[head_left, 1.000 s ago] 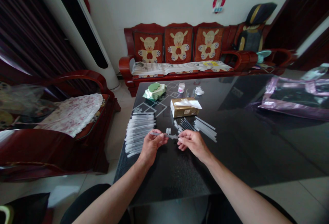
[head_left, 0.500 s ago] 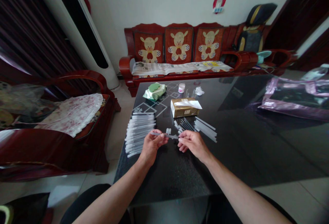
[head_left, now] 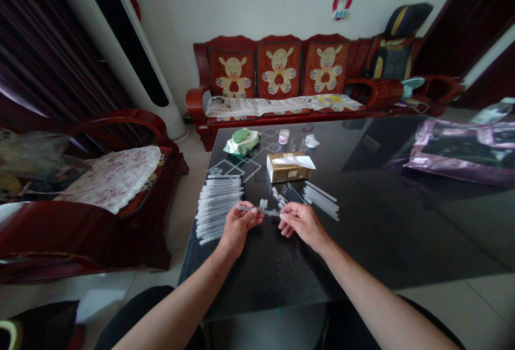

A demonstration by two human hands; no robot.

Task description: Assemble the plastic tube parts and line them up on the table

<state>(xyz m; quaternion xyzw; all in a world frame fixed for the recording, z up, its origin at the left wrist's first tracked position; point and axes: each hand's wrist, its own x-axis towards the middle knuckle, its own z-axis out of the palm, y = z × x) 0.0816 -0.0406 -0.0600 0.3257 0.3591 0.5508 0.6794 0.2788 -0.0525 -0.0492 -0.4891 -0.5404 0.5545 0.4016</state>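
Between my two hands a slim, translucent pen (head_left: 269, 211) lies level, just above the dark table. My left hand (head_left: 238, 226) is closed on its left part, thumb on top. At the other end, the fingertips of my right hand (head_left: 301, 222) pinch the pen's tip, which they partly hide. A row of similar frosted pens (head_left: 219, 205) lies beside my left hand. Past my right hand lie several frosted pen barrels (head_left: 322, 201) and thin dark refills (head_left: 293, 194). Small white caps (head_left: 263, 203) sit on the table just beyond the pen.
A tissue box (head_left: 290, 168) stands behind the pen parts. Farther back are a green wipes pack (head_left: 242, 142), a small white cup (head_left: 284, 136) and a crumpled tissue (head_left: 311, 141). A purple-edged plastic bag (head_left: 462, 151) lies on the right of the black table (head_left: 281, 280).
My right fingertips have shifted very slightly at the pen's right end. Both hands keep their hold, and the other things stay in place.
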